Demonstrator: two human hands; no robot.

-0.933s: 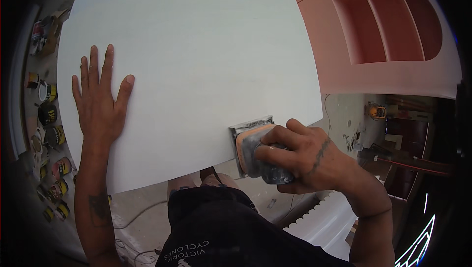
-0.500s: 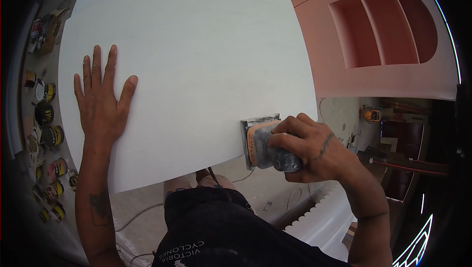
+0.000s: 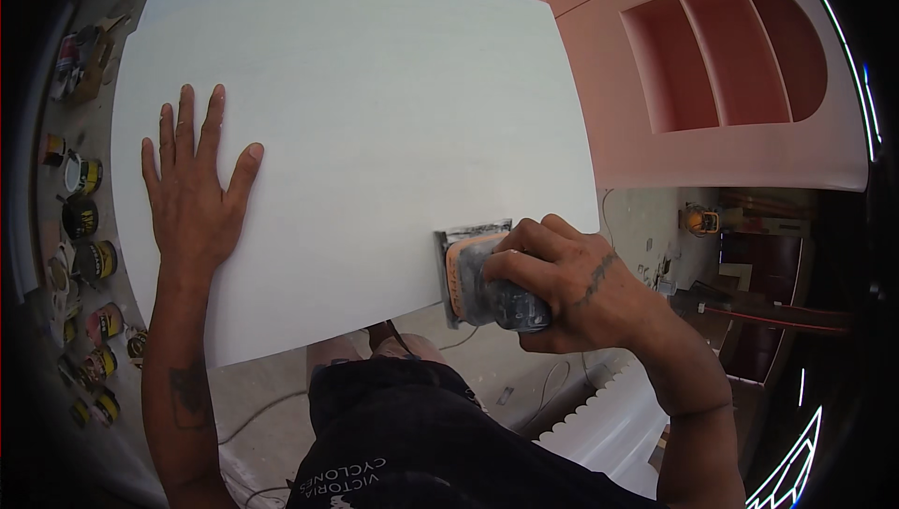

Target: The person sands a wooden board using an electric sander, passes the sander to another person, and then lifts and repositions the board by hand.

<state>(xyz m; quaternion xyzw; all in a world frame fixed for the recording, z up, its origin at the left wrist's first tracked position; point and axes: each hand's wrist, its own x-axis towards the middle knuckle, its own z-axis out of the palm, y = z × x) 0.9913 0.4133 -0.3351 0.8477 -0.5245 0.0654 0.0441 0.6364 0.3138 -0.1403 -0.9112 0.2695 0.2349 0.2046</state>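
Sander [image 3: 475,277] has slid left over the white panel [image 3: 375,134], right hand [image 3: 579,286] grasping it; left hand [image 3: 197,209] lies flat, fingers spread.

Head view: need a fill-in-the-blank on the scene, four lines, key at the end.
1. The left hand lies palm ____ on the white panel.
2. The sander is gripped in the person's ____ hand.
3. The cabinet with the rounded shelf opening is coloured ____.
4. The cans are on the panel's ____ side.

Missing words: down; right; pink; left.
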